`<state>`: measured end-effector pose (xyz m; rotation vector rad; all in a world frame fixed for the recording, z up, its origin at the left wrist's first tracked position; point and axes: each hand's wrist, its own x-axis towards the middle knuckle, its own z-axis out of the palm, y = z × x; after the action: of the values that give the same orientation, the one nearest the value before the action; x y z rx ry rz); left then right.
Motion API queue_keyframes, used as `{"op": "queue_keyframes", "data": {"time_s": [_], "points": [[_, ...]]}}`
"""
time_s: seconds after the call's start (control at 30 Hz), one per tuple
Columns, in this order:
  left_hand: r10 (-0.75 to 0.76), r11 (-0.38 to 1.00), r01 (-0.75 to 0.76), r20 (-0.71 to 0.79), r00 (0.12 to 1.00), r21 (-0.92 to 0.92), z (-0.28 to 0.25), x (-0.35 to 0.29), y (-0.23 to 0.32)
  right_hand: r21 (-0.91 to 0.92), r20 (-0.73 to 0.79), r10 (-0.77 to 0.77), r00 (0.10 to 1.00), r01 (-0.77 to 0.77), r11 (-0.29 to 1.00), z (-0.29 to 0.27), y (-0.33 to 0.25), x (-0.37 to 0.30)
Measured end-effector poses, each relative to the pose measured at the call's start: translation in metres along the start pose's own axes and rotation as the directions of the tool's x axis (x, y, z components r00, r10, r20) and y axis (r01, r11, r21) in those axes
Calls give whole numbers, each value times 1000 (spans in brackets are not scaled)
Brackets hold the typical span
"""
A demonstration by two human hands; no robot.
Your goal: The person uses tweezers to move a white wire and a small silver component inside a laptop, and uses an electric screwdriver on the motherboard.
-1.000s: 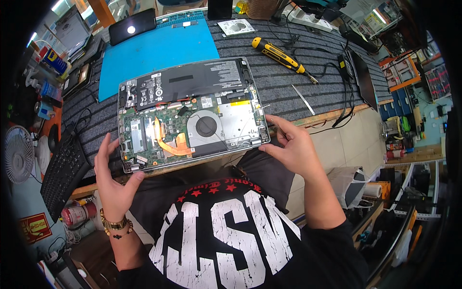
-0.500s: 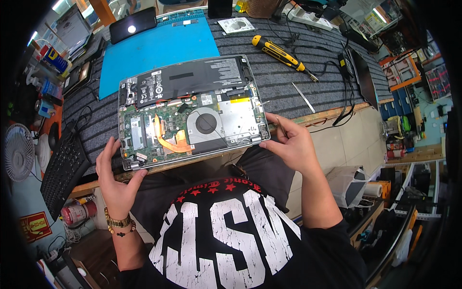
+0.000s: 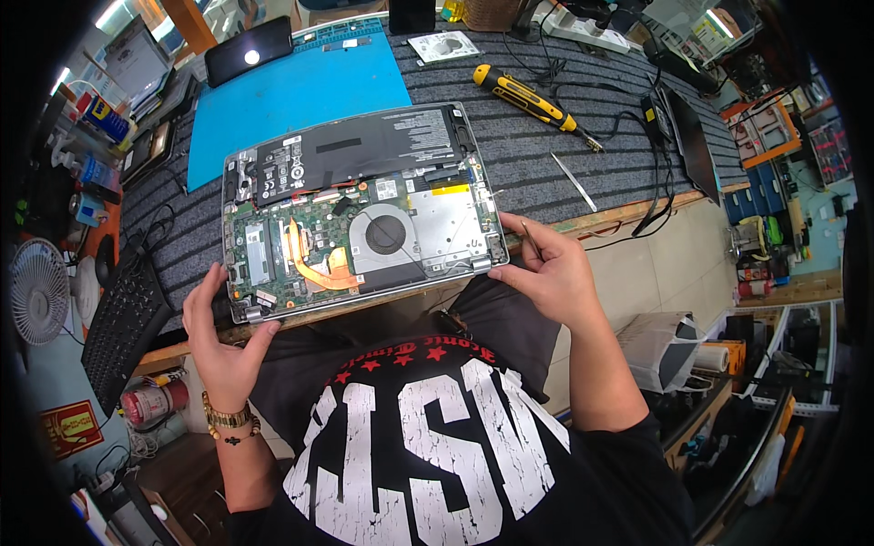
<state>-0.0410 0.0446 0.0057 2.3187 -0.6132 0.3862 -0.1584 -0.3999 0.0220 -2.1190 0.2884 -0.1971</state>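
An opened laptop (image 3: 446,232) lies in front of me, its insides facing up and its near edge jutting past the table. A black battery (image 3: 364,150) fills the far part. Nearer sit a round fan (image 3: 383,233), a copper heat pipe (image 3: 320,271) and a green circuit board. My left hand (image 3: 221,350) grips the near left corner, thumb on the front edge and fingers along the side. At the near right corner, my right hand (image 3: 549,273) pinches the laptop between thumb and fingers. A thin dark tool (image 3: 530,233), its kind unclear, rests in that hand too.
Beyond the laptop lies a blue mat (image 3: 300,91) with a phone (image 3: 248,51) at its far edge. A yellow-black screwdriver (image 3: 523,96), a thin metal strip (image 3: 574,182) and a hard drive (image 3: 442,46) lie on the striped cloth. A keyboard (image 3: 123,328) leans at left.
Almost nothing differs. The view has shifted very slightly, while both hands keep their hold on the laptop's near corners.
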Motion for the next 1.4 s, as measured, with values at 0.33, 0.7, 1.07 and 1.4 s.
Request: {"op": "queue_keyframes", "data": {"time_s": [0.33,0.7,1.07,1.4], "points": [[11,999,-11,-4,1000,31,1,1,0,13,-1,-5,1000,5,1000,0,0,0],[29,999,-29,-12,999,46,2,0,-2,16,3,-10,1000,10,1000,-1,3,0],[35,996,-37,28,999,80,-1,-1,-4,-3,-2,-32,999,32,999,-1,7,0],[37,996,-39,26,999,80,-1,-2,-4,14,-13,-32,999,32,999,0,6,-1]]}}
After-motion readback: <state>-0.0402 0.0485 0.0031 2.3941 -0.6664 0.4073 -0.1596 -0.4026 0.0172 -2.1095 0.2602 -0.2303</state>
